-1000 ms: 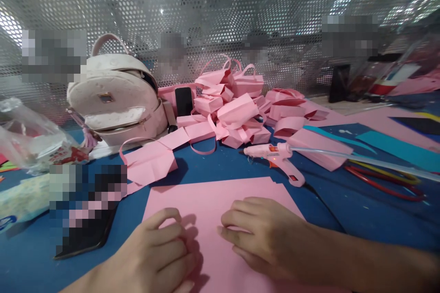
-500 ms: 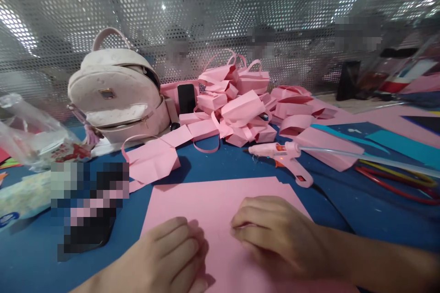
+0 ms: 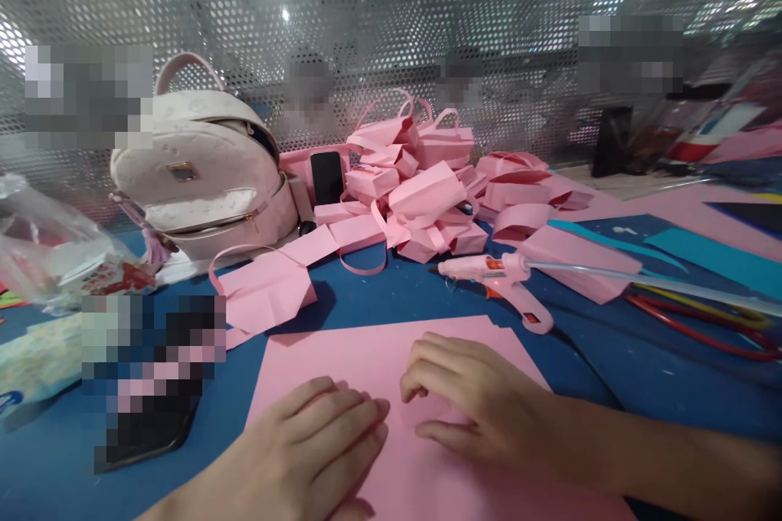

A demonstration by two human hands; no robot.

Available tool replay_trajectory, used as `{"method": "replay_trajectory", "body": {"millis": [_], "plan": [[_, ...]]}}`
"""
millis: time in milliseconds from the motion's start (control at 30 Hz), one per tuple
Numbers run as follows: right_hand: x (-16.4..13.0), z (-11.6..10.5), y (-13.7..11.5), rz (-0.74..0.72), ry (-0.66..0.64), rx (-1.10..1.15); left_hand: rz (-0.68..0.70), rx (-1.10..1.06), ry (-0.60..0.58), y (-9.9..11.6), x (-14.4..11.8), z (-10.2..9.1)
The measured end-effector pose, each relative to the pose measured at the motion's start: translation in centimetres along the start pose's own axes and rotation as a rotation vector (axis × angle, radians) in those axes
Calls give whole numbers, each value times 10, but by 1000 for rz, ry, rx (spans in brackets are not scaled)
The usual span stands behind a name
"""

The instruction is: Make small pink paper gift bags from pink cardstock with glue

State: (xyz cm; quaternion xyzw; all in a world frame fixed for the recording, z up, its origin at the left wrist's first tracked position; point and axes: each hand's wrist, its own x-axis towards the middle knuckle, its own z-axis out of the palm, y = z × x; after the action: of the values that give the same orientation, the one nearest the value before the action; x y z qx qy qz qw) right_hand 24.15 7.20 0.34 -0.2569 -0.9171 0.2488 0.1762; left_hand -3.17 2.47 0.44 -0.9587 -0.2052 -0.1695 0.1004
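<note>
A large pink paper sheet lies flat on the blue table in front of me. My left hand rests on its near left part, fingers stretched out flat and close together. My right hand presses on the middle of the sheet with fingers curled and the thumb stretched out low. The fingertips of both hands nearly meet. Neither hand grips anything.
A pink glue gun lies beyond the sheet. Behind it is a heap of folded pink paper bags, a pale backpack at the left, a black phone, a plastic bag, and a perforated metal screen.
My left hand has uncurled from a loose fist to flat fingers and slid right toward the right hand. The right hand shifted slightly forward on the sheet.
</note>
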Motion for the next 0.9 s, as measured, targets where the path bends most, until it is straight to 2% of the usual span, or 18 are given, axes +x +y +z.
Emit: {"method": "replay_trajectory", "body": {"millis": [100,200,267,433,667,900], "plan": [[1,-1,3,-4,-19,44,-13,-19,43,-1,0,2],[1,-2,3,-17,-12,66,-26,-44,-78,-2,3,-4],[1,-3,1,-18,-6,77,-25,-48,-116,-2,5,-9],[1,-6,-5,-84,6,105,-29,-46,-105,-1,6,-11],[-4,-1,-3,-239,82,-99,-36,-69,-63,-2,4,-9],[-1,0,-6,-289,109,-139,-66,-18,-35,0,6,-4]]}}
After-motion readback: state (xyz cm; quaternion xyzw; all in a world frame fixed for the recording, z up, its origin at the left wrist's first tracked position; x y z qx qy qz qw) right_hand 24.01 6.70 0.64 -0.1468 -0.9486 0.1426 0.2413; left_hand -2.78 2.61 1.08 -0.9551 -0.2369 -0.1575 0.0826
